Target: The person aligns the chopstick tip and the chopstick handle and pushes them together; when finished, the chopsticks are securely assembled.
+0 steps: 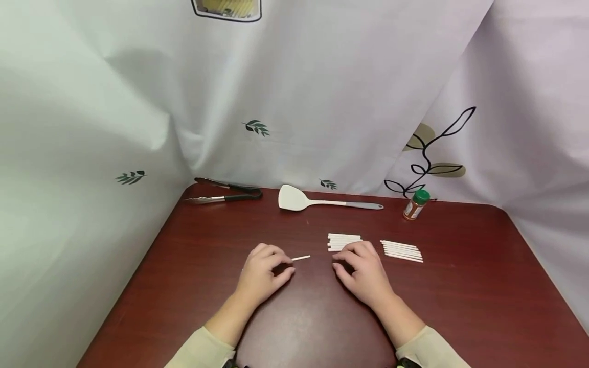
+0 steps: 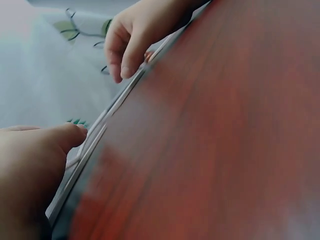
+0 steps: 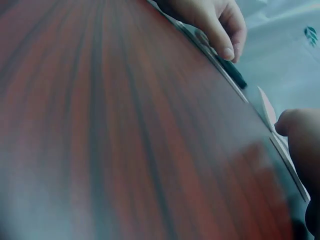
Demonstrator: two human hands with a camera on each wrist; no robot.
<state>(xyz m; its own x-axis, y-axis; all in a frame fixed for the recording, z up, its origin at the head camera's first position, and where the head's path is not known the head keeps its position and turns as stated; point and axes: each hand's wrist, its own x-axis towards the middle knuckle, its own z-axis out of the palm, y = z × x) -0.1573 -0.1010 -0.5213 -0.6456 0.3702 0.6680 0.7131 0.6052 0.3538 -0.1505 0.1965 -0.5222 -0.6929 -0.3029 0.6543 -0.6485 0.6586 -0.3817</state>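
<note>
My left hand (image 1: 264, 271) is over the table's middle, fingers loosely bent and thumb apart from them. A single white stick (image 1: 301, 257) lies by its fingertips, one end hidden behind them; whether they touch it I cannot tell. To the right, my right hand (image 1: 363, 271) has its fingers loosely bent too, with nothing seen between them. Just beyond it lies a row of white sticks (image 1: 344, 238), partly covered by the fingers. Another slanted row of several white sticks (image 1: 402, 251) lies farther right. The left wrist view shows the right hand (image 2: 135, 40) with its fingertips pointing down.
Along the back edge of the dark red table (image 1: 460, 296) lie black-handled tongs (image 1: 225, 198) at left and a white spatula (image 1: 294, 198) with a grey handle end. A green-capped spice jar (image 1: 415, 205) stands at back right. Pale curtain (image 1: 322, 92) hangs behind.
</note>
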